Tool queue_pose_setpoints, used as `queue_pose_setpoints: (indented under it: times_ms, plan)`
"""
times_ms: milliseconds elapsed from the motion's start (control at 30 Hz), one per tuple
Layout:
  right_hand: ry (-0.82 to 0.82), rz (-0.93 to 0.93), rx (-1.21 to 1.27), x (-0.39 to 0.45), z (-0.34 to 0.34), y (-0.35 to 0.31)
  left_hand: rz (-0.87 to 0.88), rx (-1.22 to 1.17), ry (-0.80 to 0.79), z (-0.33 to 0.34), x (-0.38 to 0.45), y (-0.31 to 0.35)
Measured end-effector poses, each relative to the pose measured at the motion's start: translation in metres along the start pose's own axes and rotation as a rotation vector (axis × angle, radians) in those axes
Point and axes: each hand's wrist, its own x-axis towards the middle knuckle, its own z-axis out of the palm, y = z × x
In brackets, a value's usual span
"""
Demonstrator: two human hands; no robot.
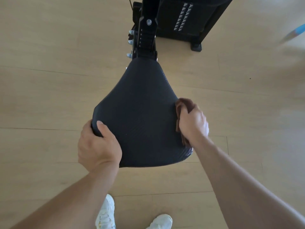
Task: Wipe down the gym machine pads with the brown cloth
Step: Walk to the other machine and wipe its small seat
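A black textured seat pad (140, 109), wide at the near end and narrow at the far end, fills the middle of the head view. My left hand (97, 144) grips its near left corner, thumb on top. My right hand (193, 123) is closed around the brown cloth (183, 104) and presses it against the pad's right edge. Part of the cloth hangs below my palm along that edge; the rest is hidden inside my fist.
The black machine frame (146, 30) with bolts and an adjustment rail runs away from the pad's far end. A black weight-stack housing (189, 19) stands at the back right. Light wooden floor (49, 80) surrounds everything. My white shoes (105, 214) are below.
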Motion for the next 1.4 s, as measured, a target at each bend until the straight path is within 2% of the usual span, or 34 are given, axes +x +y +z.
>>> queue_pose_setpoints:
  times_ms: [133, 267, 333, 433, 567, 700, 800, 900, 967, 1000, 1100, 1233, 1333, 1400]
  plan:
    - [-0.148, -0.177, -0.029, 0.043, 0.007, -0.051, -0.009, -0.019, 0.006, 0.0, 0.0, -0.001]
    - [-0.069, -0.307, -0.067, 0.026, 0.0, -0.047, -0.015, -0.012, -0.012, -0.001, 0.002, 0.001]
    - [-0.027, -0.293, -0.063, 0.002, -0.008, -0.022, -0.022, -0.022, -0.025, -0.001, 0.002, 0.001]
    - [-0.05, -0.204, -0.033, -0.013, -0.004, -0.005, -0.034, -0.02, -0.031, -0.001, 0.001, 0.002]
    - [-0.041, -0.135, -0.179, 0.028, 0.008, -0.051, -0.038, -0.007, -0.043, 0.0, 0.0, 0.002]
    - [0.039, -0.176, -0.086, 0.055, 0.032, -0.111, -0.03, -0.03, -0.022, 0.0, 0.0, 0.002]
    - [0.127, -0.324, -0.063, 0.063, 0.048, -0.134, -0.026, -0.039, -0.024, 0.0, 0.0, 0.003]
    - [0.186, -0.705, -0.118, 0.061, 0.056, -0.139, -0.036, -0.044, -0.022, 0.0, 0.0, 0.002]
    - [0.121, -1.03, -0.218, 0.058, 0.059, -0.141, -0.032, -0.051, -0.021, 0.0, 0.0, 0.0]
    - [0.048, -1.124, -0.28, 0.056, 0.061, -0.146, -0.029, -0.051, -0.016, 0.001, 0.0, -0.002]
    - [-0.188, -1.09, -0.53, 0.039, 0.062, -0.176, -0.013, -0.037, -0.003, 0.002, 0.001, -0.003]
    - [-0.286, -1.126, -1.014, -0.009, 0.076, -0.208, -0.024, -0.085, 0.013, -0.001, 0.0, -0.004]
    - [-0.503, -1.094, -1.06, -0.063, 0.112, -0.204, -0.087, -0.328, 0.074, -0.007, -0.003, 0.002]
    - [-0.567, -1.089, -0.987, -0.084, 0.126, -0.198, -0.251, -0.547, 0.099, -0.007, 0.003, 0.002]
